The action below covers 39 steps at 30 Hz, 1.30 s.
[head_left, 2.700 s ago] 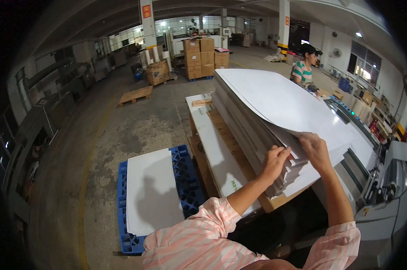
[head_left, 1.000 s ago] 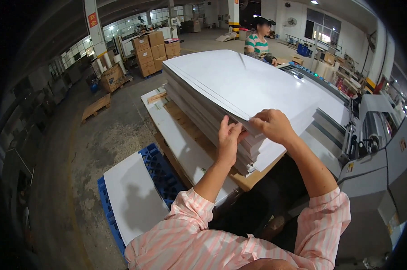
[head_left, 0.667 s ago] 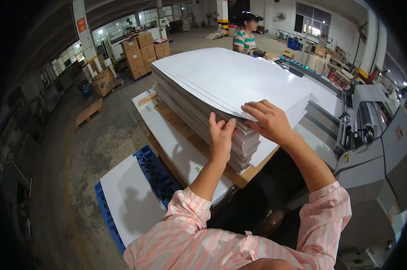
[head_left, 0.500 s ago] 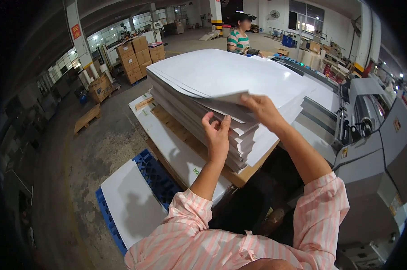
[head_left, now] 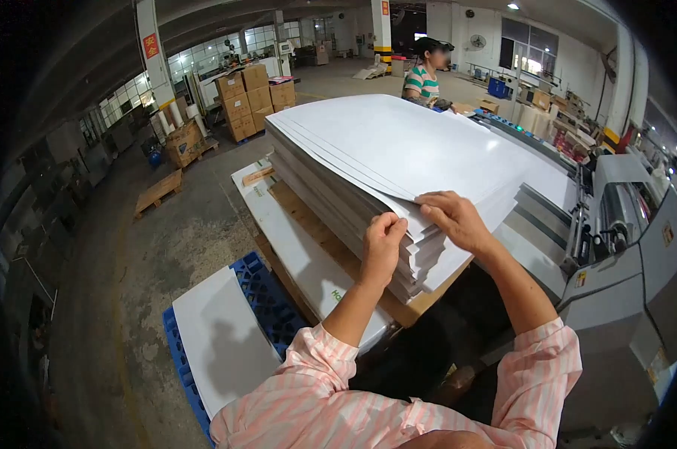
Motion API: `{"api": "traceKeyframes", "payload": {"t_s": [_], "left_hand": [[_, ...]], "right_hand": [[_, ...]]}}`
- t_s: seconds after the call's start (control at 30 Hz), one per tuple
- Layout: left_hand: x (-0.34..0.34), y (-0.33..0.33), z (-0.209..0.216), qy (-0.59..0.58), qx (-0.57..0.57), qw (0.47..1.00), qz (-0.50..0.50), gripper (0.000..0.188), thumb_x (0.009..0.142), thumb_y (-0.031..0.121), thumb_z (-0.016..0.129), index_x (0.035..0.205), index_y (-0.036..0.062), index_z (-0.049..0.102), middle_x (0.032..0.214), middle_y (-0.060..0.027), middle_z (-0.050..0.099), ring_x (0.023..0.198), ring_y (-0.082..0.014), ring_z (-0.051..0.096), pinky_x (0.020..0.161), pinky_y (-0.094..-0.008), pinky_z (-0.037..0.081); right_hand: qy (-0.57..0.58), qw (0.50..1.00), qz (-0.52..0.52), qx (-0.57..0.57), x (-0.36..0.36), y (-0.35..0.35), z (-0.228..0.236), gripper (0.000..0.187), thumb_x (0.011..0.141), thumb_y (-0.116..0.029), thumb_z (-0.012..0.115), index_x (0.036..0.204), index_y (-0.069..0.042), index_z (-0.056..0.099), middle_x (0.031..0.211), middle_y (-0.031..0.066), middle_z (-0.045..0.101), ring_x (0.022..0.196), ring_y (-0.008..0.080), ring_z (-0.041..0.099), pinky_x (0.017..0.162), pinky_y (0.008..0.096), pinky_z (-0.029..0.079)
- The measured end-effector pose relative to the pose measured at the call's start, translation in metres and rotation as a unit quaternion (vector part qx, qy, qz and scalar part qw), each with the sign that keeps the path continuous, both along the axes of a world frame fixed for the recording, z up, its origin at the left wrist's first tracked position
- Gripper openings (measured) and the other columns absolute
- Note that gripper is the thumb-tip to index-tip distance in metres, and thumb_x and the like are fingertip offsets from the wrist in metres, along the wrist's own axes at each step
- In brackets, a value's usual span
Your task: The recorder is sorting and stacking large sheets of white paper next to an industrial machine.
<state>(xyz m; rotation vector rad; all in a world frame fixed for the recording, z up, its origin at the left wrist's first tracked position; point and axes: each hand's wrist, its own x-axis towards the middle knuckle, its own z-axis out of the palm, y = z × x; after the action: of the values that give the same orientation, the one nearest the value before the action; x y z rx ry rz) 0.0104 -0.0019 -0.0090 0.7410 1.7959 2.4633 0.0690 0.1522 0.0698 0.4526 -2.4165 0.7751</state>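
A tall stack of large white paper sheets (head_left: 383, 138) stands before me, its near edge uneven and layered. My right hand (head_left: 456, 218) pinches the near corner of the top sheets, fingers above and thumb toward the edge. Just left of it, my left hand (head_left: 383, 238) is closed, thumb and curled fingers together on the edge of sheets slightly lower down. What lies inside its grip is partly hidden by the fingers. The top few sheets sit slightly offset from one another along the left edge.
Right of the stack is a large grey machine (head_left: 615, 292) with rollers. At lower left, white sheets (head_left: 222, 337) lie on a blue plastic pallet (head_left: 256, 288). Cardboard boxes (head_left: 237, 105) and a wooden pallet (head_left: 159, 192) are farther left. Another person (head_left: 423, 78) stands beyond the stack.
The lifted corner of the top sheets has come down under my right hand. My left hand, its fingers apart before, has closed at the sheet edge. The view has shifted slightly.
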Motion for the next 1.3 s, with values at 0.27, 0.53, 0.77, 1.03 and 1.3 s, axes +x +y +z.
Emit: {"api": "traceKeyframes", "payload": {"t_s": [0.27, 0.53, 0.77, 1.03, 1.3], "left_hand": [[0.004, 0.009, 0.009, 0.036, 0.04, 0.999, 0.001, 0.027, 0.09, 0.022, 0.056, 0.108, 0.0025, 0.062, 0.089, -0.0025, 0.055, 0.079, -0.0097, 0.049, 0.07, -0.0235, 0.041], [0.0, 0.002, 0.003, 0.025, 0.005, 1.0, -0.001, 0.021, 0.087, 0.014, 0.056, 0.102, 0.0004, 0.062, 0.085, -0.0007, 0.054, 0.075, -0.0077, 0.047, 0.067, -0.0225, 0.041], [0.007, 0.0, 0.002, -0.035, 0.127, 0.991, -0.015, 0.047, 0.09, 0.013, 0.05, 0.132, 0.0036, 0.034, 0.084, -0.0015, 0.047, 0.077, -0.0079, 0.046, 0.066, -0.0232, 0.043], [0.009, -0.004, 0.008, -0.075, 0.178, 0.979, -0.059, 0.057, 0.097, 0.021, 0.037, 0.143, 0.0106, 0.004, 0.113, -0.0144, 0.051, 0.099, -0.0219, 0.055, 0.085, -0.0364, 0.047], [0.008, -0.003, 0.01, -0.117, 0.226, 0.963, -0.086, 0.055, 0.097, 0.026, 0.037, 0.141, 0.0017, 0.012, 0.112, -0.0162, 0.052, 0.098, -0.0228, 0.056, 0.083, -0.0348, 0.049]], "right_hand": [[-0.079, 0.987, -0.014, -0.137, -0.011, 0.002, 0.01, 0.049, 0.09, -0.041, 0.05, 0.111, 0.003, 0.058, 0.105, 0.0164, 0.061, 0.097, 0.0245, 0.055, 0.084, 0.0337, 0.044], [0.075, 0.994, -0.06, -0.057, -0.007, -0.016, 0.021, 0.023, 0.088, -0.021, 0.056, 0.102, -0.005, 0.065, 0.088, 0.0138, 0.065, 0.079, 0.0254, 0.062, 0.074, 0.035, 0.048], [0.02, 0.997, -0.038, 0.062, 0.008, -0.017, 0.004, 0.026, 0.085, -0.01, 0.054, 0.11, -0.009, 0.061, 0.093, 0.0108, 0.065, 0.083, 0.0278, 0.059, 0.073, 0.0366, 0.047], [0.01, 0.987, -0.097, 0.129, 0.012, -0.015, -0.001, 0.021, 0.085, -0.013, 0.053, 0.104, -0.011, 0.063, 0.095, 0.0054, 0.065, 0.086, 0.0262, 0.058, 0.071, 0.0362, 0.049], [-0.036, 0.98, -0.128, 0.148, 0.016, -0.022, 0.008, 0.026, 0.084, -0.029, 0.053, 0.094, -0.01, 0.067, 0.092, 0.0072, 0.065, 0.086, 0.0291, 0.058, 0.071, 0.0385, 0.049]]}}
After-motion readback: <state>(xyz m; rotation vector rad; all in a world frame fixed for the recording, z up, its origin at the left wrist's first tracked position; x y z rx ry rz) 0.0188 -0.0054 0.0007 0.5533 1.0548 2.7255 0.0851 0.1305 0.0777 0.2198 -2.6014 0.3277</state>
